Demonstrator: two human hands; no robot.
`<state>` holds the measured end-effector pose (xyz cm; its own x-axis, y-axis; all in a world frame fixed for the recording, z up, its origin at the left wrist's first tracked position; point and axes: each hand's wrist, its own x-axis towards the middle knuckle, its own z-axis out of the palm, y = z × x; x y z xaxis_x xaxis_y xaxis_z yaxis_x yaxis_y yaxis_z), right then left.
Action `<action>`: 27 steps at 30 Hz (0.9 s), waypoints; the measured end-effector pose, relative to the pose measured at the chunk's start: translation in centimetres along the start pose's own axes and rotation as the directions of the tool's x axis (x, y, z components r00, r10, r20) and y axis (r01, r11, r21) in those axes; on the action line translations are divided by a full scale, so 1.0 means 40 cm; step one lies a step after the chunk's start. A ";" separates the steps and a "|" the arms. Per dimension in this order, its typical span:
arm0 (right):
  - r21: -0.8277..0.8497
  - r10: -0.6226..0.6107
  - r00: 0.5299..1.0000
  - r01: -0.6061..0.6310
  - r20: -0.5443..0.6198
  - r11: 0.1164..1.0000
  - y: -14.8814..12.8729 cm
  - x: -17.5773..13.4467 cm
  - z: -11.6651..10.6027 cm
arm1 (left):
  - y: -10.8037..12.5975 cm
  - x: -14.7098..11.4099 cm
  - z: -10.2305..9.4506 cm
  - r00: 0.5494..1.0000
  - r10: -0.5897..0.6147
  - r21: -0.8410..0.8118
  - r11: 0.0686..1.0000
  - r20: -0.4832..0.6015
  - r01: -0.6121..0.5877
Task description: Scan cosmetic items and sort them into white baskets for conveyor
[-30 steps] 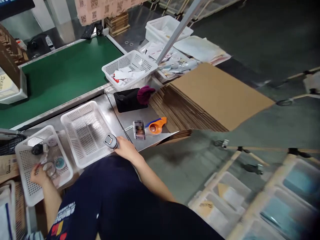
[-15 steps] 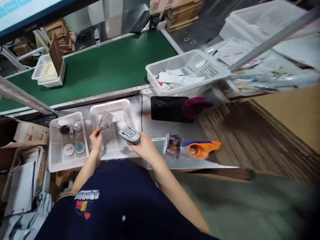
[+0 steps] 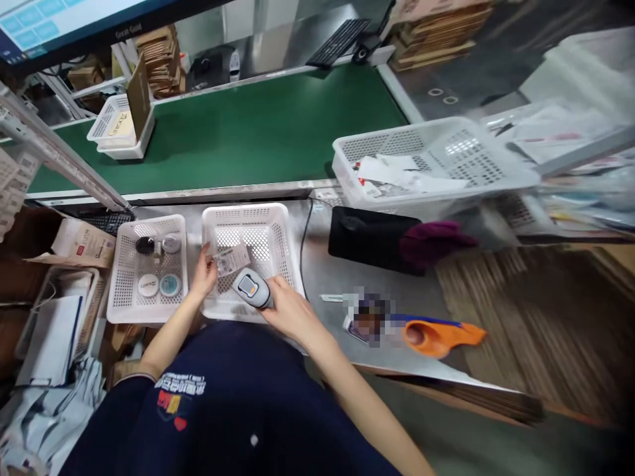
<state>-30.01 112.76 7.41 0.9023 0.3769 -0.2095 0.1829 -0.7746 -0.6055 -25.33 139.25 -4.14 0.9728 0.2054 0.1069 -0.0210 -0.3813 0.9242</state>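
My left hand (image 3: 205, 272) pinches the edge of a small printed packet (image 3: 232, 259), held above a white perforated basket (image 3: 294, 261). In my right hand (image 3: 285, 305) is a grey barcode scanner (image 3: 252, 288), its head close to the packet's lower edge. Left of that basket, a second white basket (image 3: 119, 297) holds two round tubs, a white one (image 3: 148, 285) and a teal-lidded one (image 3: 170, 285), with a black round item (image 3: 145, 245) and a pale round item (image 3: 171, 243) behind them.
Beyond the bench runs a green conveyor belt (image 3: 248, 132) carrying stacked small baskets (image 3: 112, 142). A larger basket of papers (image 3: 426, 158) stands at its right end. On the bench lie a black case (image 3: 364, 238), a purple cloth (image 3: 434, 243) and an orange tape dispenser (image 3: 441, 338). A monitor (image 3: 99, 26) overhangs the upper left.
My left hand has turned the packet flatter and brought it nearer the scanner. An orange light now shows on the scanner. The whole view has shifted as my head moved.
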 end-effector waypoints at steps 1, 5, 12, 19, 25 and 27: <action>-0.037 0.006 1.000 -0.006 0.003 0.999 0.001 -0.003 0.004 | -0.003 0.016 -0.010 0.999 -0.006 0.051 0.999 0.032 0.004; -0.094 0.025 1.000 -0.024 0.007 0.995 0.038 -0.023 0.024 | -0.018 0.125 -0.094 0.997 -0.028 0.298 0.953 -0.078 0.050; -0.145 0.100 0.989 -0.084 0.112 0.986 0.081 -0.031 0.023 | -0.098 0.284 -0.285 0.937 -0.136 0.492 0.822 -0.322 0.288; -0.188 -0.029 0.992 0.052 0.123 0.981 -0.037 0.023 -0.016 | -0.083 0.235 -0.286 0.938 -0.013 0.576 0.787 -0.347 0.223; -0.309 -0.087 0.972 0.153 0.217 0.939 -0.174 0.082 -0.043 | 0.010 0.097 -0.171 0.978 0.152 0.623 0.782 -0.146 -0.029; -0.348 -0.072 0.971 0.151 0.230 0.925 -0.183 0.090 -0.045 | 0.021 0.053 -0.117 0.985 0.160 0.574 0.813 -0.059 -0.097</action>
<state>-27.40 118.87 12.47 0.7729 0.5380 -0.3364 0.4408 -0.8367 -0.3251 -24.38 143.57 -1.42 0.9415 0.1950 0.2750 0.0204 -0.8472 0.5308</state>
